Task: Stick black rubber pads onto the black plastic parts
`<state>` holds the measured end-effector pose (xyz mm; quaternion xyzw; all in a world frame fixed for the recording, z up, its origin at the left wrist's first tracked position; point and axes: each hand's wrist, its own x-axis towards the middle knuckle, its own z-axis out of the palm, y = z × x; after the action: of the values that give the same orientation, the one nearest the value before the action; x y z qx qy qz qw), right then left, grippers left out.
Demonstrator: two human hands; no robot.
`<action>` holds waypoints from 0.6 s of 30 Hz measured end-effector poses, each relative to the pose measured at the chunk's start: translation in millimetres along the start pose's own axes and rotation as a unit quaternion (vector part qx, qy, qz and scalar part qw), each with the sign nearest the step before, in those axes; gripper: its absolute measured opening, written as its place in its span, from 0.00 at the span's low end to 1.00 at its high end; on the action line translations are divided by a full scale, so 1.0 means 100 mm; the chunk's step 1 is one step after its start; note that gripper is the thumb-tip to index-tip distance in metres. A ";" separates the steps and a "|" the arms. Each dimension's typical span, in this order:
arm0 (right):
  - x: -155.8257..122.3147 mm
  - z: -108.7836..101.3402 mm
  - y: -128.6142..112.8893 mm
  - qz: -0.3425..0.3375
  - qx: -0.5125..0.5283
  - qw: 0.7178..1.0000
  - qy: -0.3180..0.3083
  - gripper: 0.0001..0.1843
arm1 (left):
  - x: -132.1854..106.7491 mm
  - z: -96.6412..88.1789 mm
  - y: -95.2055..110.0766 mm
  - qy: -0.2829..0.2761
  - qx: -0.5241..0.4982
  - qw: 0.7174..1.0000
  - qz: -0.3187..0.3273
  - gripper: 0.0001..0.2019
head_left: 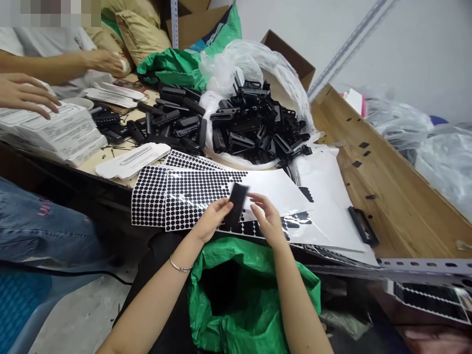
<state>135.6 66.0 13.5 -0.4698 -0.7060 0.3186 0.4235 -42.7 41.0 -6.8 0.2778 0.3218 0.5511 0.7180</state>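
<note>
My left hand (213, 219) grips a flat black plastic piece (236, 200) by its lower end, holding it upright over the sticker sheets. My right hand (266, 219) is beside the piece, fingers curled with the fingertips touching its right edge. Beneath both hands lie white sheets of round black stickers (173, 194) and a sheet with oblong black pads (295, 219). An open green bag (254, 300) sits in my lap below the hands.
A clear plastic bag (258, 64) holds a heap of black plastic parts (254, 125); more lie loose to its left (173, 123). Another person's hands (25, 93) rest on stacked white printed boxes (55, 132) at far left. A wooden board (391, 187) slopes at right with one black part (363, 225).
</note>
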 end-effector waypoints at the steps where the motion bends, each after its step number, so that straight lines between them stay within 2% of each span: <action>1: -0.02 0.02 0.06 -0.007 -0.056 0.998 -0.011 0.13 | 0.02 -0.01 -0.01 0.041 -0.024 0.999 0.017 0.17; 3: -0.05 0.05 0.13 -0.018 -0.135 0.990 -0.042 0.10 | 0.06 -0.03 -0.02 0.100 -0.054 0.992 0.052 0.16; 5: -0.08 0.06 0.17 -0.022 -0.163 0.984 -0.064 0.08 | 0.09 -0.04 -0.02 0.121 -0.065 0.988 0.068 0.16; 11: -0.11 0.05 0.19 -0.021 -0.165 0.985 -0.047 0.08 | 0.07 -0.02 -0.01 0.135 -0.079 0.986 0.054 0.17; 14: -0.09 0.02 0.21 -0.021 -0.154 0.987 -0.049 0.07 | 0.04 0.00 0.00 0.120 -0.053 0.991 0.033 0.17; 18: -0.07 -0.01 0.15 0.024 -0.093 0.995 -0.020 0.05 | 0.03 0.01 0.01 0.109 -0.029 0.994 0.012 0.18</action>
<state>143.7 64.9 -0.8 -0.5173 -0.7297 0.2705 0.3560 -42.1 43.6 -5.5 0.1986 0.3784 0.5960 0.6798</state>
